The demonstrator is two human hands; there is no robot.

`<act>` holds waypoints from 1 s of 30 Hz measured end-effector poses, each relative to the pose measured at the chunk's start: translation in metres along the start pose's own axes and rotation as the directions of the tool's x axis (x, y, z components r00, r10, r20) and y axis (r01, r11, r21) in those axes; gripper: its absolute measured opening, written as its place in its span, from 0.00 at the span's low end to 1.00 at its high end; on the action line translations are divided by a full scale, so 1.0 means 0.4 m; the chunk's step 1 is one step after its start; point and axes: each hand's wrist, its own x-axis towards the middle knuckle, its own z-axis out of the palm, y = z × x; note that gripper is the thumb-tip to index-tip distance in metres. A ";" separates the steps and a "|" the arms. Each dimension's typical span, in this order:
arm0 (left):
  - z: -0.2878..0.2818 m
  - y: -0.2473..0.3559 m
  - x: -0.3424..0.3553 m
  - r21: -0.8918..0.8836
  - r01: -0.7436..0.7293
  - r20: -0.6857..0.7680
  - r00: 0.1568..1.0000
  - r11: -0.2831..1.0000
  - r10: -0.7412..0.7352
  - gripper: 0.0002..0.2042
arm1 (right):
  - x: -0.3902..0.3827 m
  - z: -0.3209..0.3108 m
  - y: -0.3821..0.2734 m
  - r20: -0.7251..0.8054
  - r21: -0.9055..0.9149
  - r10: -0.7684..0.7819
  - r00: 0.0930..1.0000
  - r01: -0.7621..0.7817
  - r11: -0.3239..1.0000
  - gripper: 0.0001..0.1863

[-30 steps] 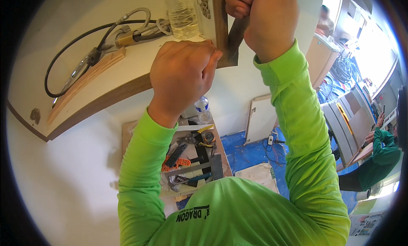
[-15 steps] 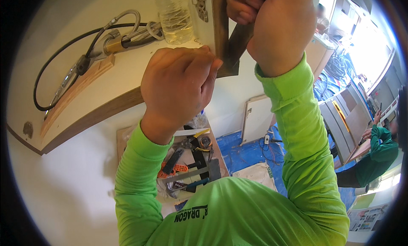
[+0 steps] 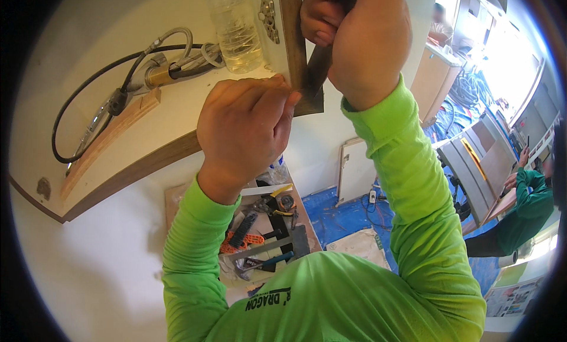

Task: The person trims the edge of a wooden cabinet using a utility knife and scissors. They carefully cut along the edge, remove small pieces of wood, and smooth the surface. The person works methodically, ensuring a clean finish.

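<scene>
Far left on the cabinet: pale strip laid aslant, its low end toward the near-left corner. Black cable loops beside and behind it. Farther right, bottle, clear, upright, liquid inside; hinge just right of it, on the side panel.

Left hand: at the cabinet's front edge, short of the right corner, fingers curled in, knuckles up. Cannot tell if anything is pinched inside; palm hidden.

Below, past the left wrist: table with tools, blue-handled hammer toward its near edge.

Key relation: dark strip lies right of left hand, long axis slanting up and rightward from the cabinet's right front corner. Lower end close to left fingertips; upper part under right hand, the nearer one, fingers wrapped round it. Top end hidden.

Far right: co-worker, green sleeve, well apart.
</scene>
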 end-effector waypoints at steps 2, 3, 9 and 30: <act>0.001 -0.002 -0.003 0.004 -0.009 -0.005 1.000 1.000 0.009 0.05 | 0.000 0.003 0.006 0.011 0.009 -0.010 1.000 0.009 1.000 0.39; 0.005 -0.005 -0.007 0.010 -0.017 -0.012 1.000 1.000 0.018 0.06 | 0.000 0.003 0.008 0.019 0.027 -0.011 1.000 0.010 1.000 0.39; -0.043 0.002 0.004 -0.040 -0.011 0.167 0.986 0.999 0.017 0.16 | 0.010 -0.009 -0.003 0.025 0.035 0.051 0.998 -0.052 0.998 0.39; -0.008 -0.019 -0.033 0.026 -0.190 0.032 0.981 0.981 0.190 0.24 | -0.014 -0.040 -0.055 0.093 0.086 0.030 0.995 -0.038 0.996 0.41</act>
